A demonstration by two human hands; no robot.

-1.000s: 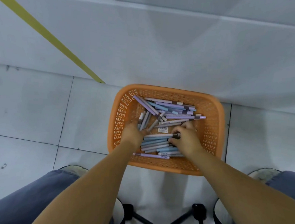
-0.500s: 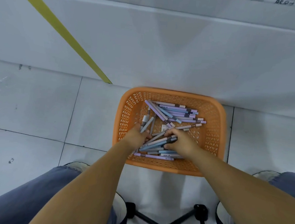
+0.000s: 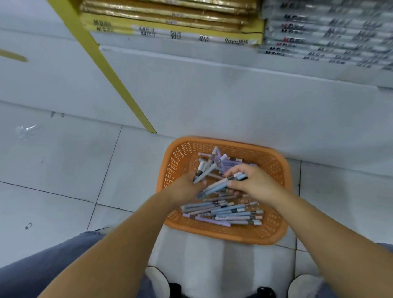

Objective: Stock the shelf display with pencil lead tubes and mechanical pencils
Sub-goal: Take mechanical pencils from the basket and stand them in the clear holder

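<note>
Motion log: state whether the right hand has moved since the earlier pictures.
Yes. Against the orange basket, the right hand has shifted from the near pencil pile toward the far rim, pinching a blue pencil.

Orange perforated plastic basket (image 3: 281, 177), smooth pastel plastic pencils (image 3: 223, 214), glossy tiled floor (image 3: 47, 159)

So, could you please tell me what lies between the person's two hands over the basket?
In the head view, a slanted pale blue pencil bridges the gap between the left hand and right hand, above the orange basket.
</note>
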